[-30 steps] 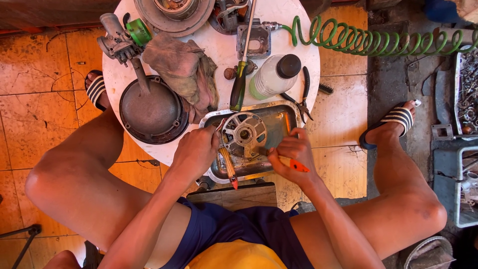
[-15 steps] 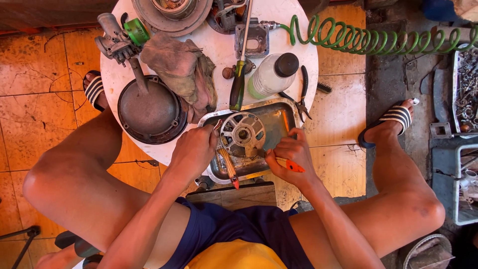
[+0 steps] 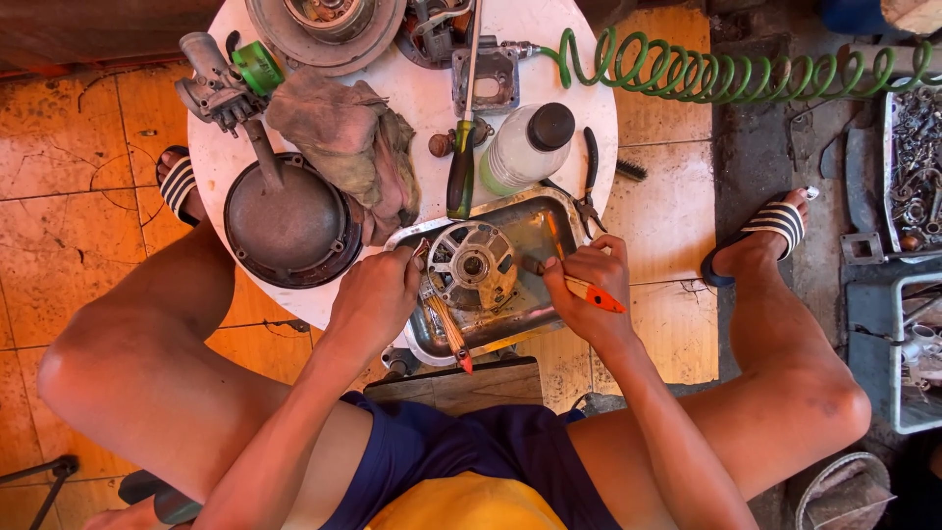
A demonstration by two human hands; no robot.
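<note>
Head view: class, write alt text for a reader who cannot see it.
A seated person's left hand steadies a round metal engine part in a steel tray on a white round table, while the right hand holds an orange-handled brush to it.

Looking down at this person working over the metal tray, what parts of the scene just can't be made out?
All from the head view:
- Left hand: its fingertips are hidden behind the round metal part, so the grip is unclear.
- Right hand: its palm covers the middle of the orange-handled tool.
- Metal tray: its near-left corner lies under the left hand.
- Small parts bin at the right: pieces too small, cut by the edge.
- Green coiled hose: its far end leaves the frame.
</note>
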